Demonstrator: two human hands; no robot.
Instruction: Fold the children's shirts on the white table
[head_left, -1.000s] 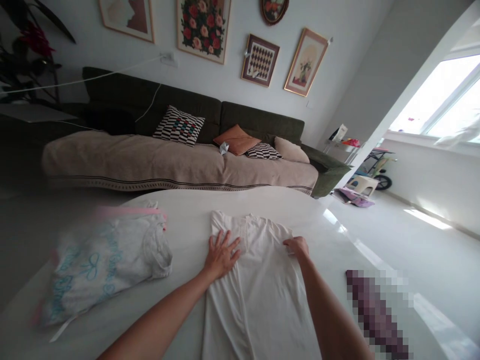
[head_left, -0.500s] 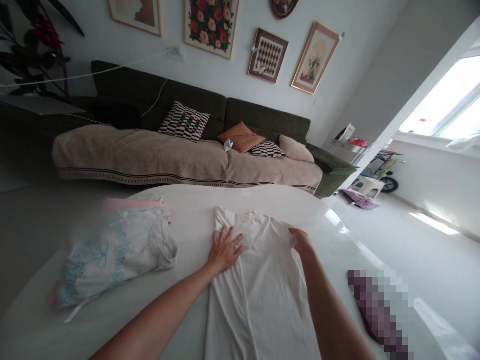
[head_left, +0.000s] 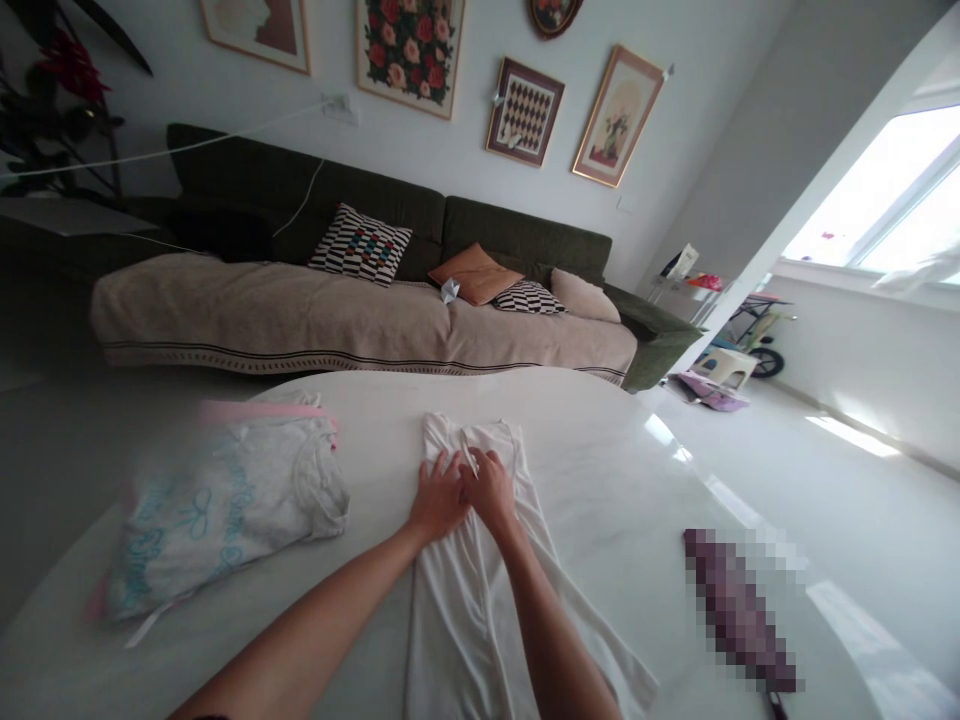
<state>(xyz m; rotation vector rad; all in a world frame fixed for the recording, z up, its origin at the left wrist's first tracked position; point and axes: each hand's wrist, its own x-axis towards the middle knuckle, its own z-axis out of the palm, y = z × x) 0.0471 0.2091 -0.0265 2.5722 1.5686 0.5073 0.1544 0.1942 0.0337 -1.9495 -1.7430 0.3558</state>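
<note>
A white garment (head_left: 450, 620) lies lengthwise on the white table in front of me, its right part folded over toward the middle. My left hand (head_left: 437, 502) presses on its upper left part, fingers spread over the cloth. Right beside it, my right hand (head_left: 491, 490) pinches the folded-over edge of the same garment, and the two hands touch or nearly touch. Wrinkles run down the cloth below them. To the left rests a folded light grey shirt (head_left: 255, 500) with blue lettering and a bow print, on top of something pink (head_left: 262, 410).
The table (head_left: 600, 460) has a rounded far edge. A pixelated dark purple item (head_left: 739, 610) lies on its right side. Behind stands a dark green sofa (head_left: 525, 235) with a beige cover (head_left: 360, 325) and several cushions. Sunlit floor is on the right.
My right hand has moved left, bringing the garment's right edge over to the middle beside my left hand. The left hand stays on the cloth. The view has shifted slightly.
</note>
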